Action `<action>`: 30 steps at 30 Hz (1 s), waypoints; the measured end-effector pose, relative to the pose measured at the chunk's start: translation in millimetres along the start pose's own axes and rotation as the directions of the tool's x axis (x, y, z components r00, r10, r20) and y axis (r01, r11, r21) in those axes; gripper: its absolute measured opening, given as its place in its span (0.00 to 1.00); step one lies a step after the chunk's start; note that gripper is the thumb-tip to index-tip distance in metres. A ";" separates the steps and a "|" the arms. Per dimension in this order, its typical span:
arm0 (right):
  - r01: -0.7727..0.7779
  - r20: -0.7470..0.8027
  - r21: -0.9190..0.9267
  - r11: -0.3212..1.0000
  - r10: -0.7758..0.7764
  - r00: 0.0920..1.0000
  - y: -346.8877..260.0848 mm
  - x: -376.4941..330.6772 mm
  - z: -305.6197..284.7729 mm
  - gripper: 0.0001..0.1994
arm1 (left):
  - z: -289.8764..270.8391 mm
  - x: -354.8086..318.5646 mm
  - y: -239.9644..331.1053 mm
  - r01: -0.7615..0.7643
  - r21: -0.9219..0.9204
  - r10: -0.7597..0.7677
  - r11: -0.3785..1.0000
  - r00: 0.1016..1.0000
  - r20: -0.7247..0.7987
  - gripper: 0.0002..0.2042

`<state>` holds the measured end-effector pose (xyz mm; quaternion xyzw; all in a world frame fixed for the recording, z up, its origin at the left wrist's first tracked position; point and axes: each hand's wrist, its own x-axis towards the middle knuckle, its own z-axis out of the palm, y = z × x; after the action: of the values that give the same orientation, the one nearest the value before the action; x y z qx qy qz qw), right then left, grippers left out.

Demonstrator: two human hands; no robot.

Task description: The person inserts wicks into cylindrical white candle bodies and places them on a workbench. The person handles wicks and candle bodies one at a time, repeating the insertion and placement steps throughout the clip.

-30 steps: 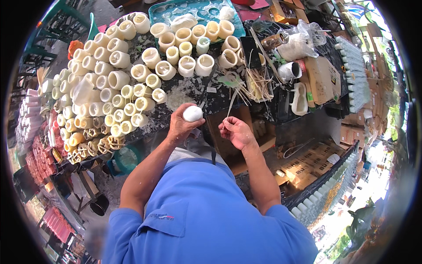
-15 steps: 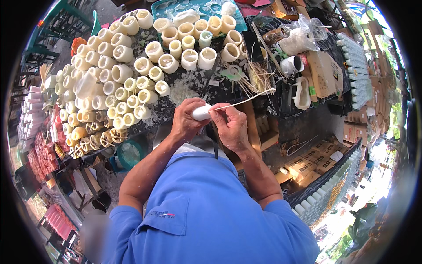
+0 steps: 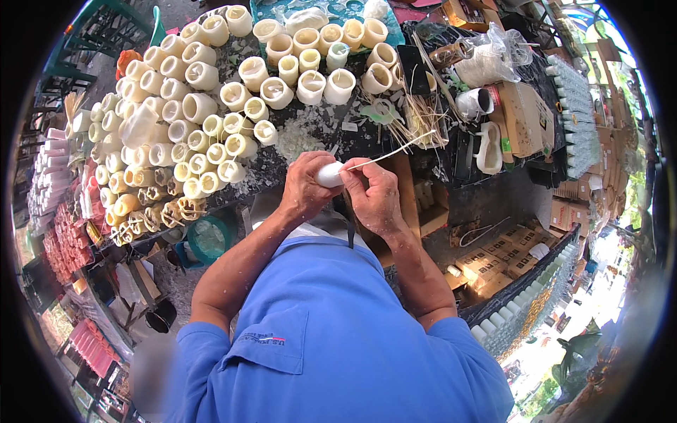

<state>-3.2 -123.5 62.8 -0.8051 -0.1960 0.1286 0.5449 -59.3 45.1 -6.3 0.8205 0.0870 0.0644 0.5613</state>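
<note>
My left hand (image 3: pixel 305 185) is wrapped round a short, smooth white candle (image 3: pixel 328 175), held in front of my body at the table's near edge. Against the candle's right end, my right hand (image 3: pixel 377 197) pinches a thin, pale wick (image 3: pixel 402 148) between thumb and fingertips. The wick's loose length slants up and to the right, past the hand. Where it meets the candle is hidden behind the fingers. Beyond my left hand lies a heap of whitish wax flakes (image 3: pixel 296 139). Many hollow cream wax cups (image 3: pixel 199 108) stand on the table to the left.
At the back sits a teal tray (image 3: pixel 392 34) of wax pieces. To the right are a bundle of thin sticks (image 3: pixel 423 123), a metal cup (image 3: pixel 474 103), a plastic bag (image 3: pixel 486 63) and a cardboard box (image 3: pixel 525 116). A green basin (image 3: pixel 210 240) stands below on the left.
My right hand has shifted slightly, still pinching the wick. The wick's free end now points more steeply upward. The view has moved a little; the candle stays in my left hand.
</note>
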 end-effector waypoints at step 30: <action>0.329 0.013 -0.465 0.822 -0.365 0.931 6.4 10.0 1.7 0.03 | 4.8 12.9 29.5 0.042 0.209 -0.039 0.977 0.999 -0.017 0.18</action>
<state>6.1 -119.6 56.3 -0.8658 -0.3431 -0.0537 0.3602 -43.7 33.0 19.5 0.8727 0.1138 0.0487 0.4723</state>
